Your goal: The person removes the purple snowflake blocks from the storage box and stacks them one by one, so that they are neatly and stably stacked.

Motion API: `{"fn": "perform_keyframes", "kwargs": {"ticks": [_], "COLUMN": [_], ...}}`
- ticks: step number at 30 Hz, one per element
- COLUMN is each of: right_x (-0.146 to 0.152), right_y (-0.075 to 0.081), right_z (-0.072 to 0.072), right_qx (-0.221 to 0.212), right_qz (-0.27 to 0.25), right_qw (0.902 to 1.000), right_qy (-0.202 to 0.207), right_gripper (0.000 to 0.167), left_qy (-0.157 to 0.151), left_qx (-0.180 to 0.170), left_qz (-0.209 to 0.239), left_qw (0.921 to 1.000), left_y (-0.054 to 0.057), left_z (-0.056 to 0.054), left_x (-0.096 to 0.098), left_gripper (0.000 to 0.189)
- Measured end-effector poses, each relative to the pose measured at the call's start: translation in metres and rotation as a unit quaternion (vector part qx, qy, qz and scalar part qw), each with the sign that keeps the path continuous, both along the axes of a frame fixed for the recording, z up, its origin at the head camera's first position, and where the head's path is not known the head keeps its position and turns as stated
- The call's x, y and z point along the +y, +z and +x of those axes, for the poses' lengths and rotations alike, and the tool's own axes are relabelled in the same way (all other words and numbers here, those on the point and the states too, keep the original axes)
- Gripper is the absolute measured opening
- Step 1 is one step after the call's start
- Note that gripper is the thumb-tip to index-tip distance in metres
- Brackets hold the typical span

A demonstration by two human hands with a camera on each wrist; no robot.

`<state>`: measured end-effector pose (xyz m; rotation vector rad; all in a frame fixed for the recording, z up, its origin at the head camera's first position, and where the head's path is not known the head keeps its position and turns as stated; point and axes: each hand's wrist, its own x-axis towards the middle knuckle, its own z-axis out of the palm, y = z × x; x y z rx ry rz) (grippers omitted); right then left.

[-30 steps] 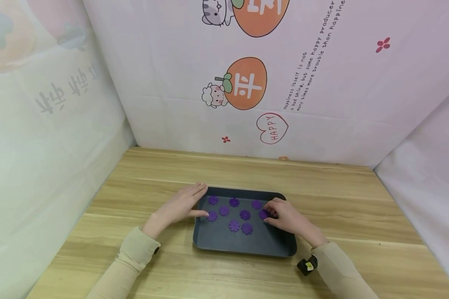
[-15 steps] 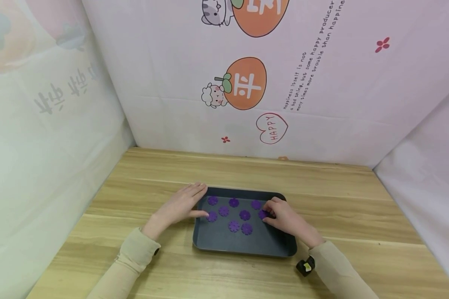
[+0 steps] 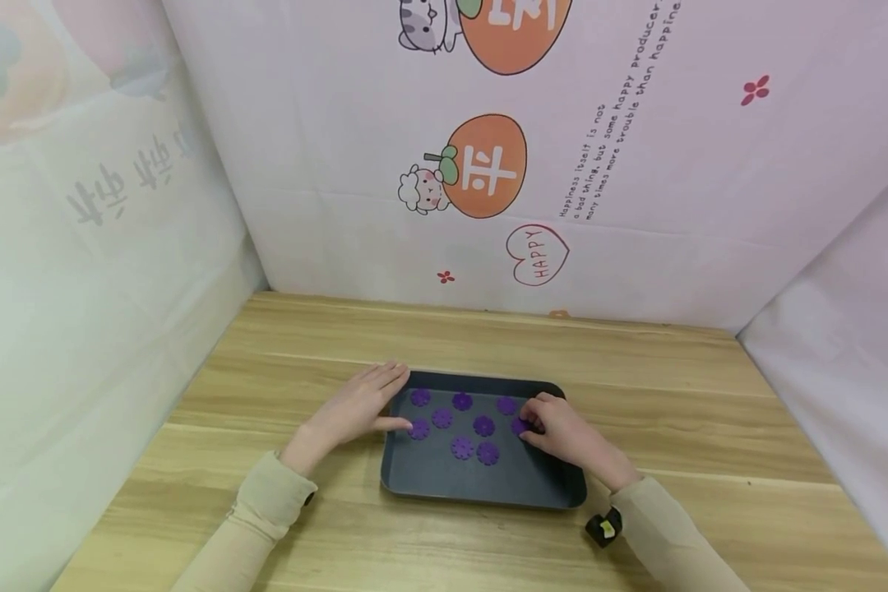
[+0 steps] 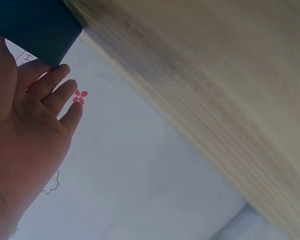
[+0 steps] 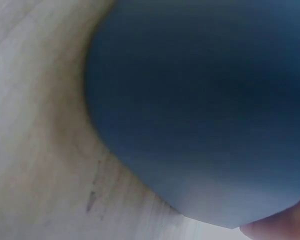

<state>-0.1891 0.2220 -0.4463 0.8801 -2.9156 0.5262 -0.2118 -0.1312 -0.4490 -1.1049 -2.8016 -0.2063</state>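
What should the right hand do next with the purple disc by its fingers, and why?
Probably the right hand should lift that purple disc a little: its thumb and fingers are curled around it, while the left hand is at the other end of the tray.

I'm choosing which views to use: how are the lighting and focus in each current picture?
Head view: bright, fairly even light, dark tray and purple discs readable; left wrist view: left hand shaded against a bright white backdrop, the table soft; right wrist view: blurred, the tray a nearly featureless dark blue mass.
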Motion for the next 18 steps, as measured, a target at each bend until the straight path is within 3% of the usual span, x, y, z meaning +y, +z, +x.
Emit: {"fn": "perform_keyframes", "kwargs": {"ticks": [18], "right_x": [0.0023], "right_y": [0.0005], "right_z": [-0.0004], "right_qx": [-0.022], "right_qz": [0.001], "right_qw": [0.9997], "right_qy": [0.009], "right_gripper": [0.016], "left_qy": [-0.001], "left_qx": [0.01], "left_qz": [0.009], "left_qw": [0.9999], "left_y": [-0.0031], "left_z": [0.0], "left_x": [-0.0002], "left_gripper": [0.086]}}
